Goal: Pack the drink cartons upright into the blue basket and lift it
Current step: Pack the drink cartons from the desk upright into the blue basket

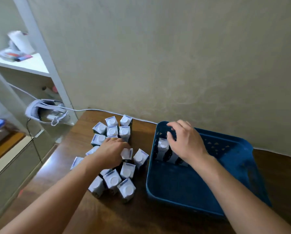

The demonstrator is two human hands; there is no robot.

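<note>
Looking down, I cannot count all the drink cartons [113, 179] on the table [141, 215], because the left hand [110, 153] covers some in the middle of the group; I see about sixteen standing upright there, left of the blue basket [183, 184]. The left hand lies on top of them with fingers curled down, and whether it grips one I cannot tell. Inside the basket, at its far left wall, about three cartons [162, 148] stand in a row, but the right hand [186, 141] and wrist hide part of them. The right hand's fingers curl over the farthest one; the grip itself is hidden. At the far left, a white shelf [28, 65] with blurred things and a white headset [45, 110] with a cable stand beside the table.
</note>
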